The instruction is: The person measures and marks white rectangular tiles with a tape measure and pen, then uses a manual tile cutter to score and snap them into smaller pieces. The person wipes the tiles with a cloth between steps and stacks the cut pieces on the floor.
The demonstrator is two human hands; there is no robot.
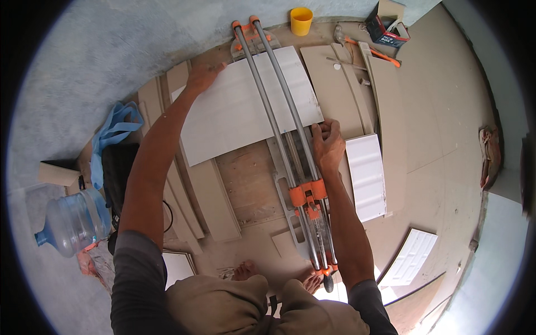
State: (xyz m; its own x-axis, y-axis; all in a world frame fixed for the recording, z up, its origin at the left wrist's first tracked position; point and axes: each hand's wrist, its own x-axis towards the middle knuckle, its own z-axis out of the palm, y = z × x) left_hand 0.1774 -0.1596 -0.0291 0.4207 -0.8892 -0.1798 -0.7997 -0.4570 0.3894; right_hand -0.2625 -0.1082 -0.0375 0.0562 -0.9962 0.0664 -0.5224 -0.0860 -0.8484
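Observation:
A large white tile (pixel 234 106) lies under the twin steel rails of a manual tile cutter (pixel 282 84), set slightly askew. My left hand (pixel 204 78) grips its far left edge with bent fingers. At the near right corner, my right hand (pixel 328 146) holds the tile edge between thumb and fingers, just right of the rails. The cutter's orange carriage (pixel 307 193) sits on the near part of the rails, clear of the tile. Its black-tipped handle (pixel 328 282) points toward me, between my feet.
Stacked boards or tiles (pixel 335 84) flank the cutter. A smaller white tile (pixel 365 176) lies right, a patterned tile (pixel 410 257) nearer me. A yellow cup (pixel 301 21), hammer (pixel 340 34) and open box (pixel 388 30) stand far off. A water bottle (pixel 72 223) and blue strap (pixel 114 131) lie left.

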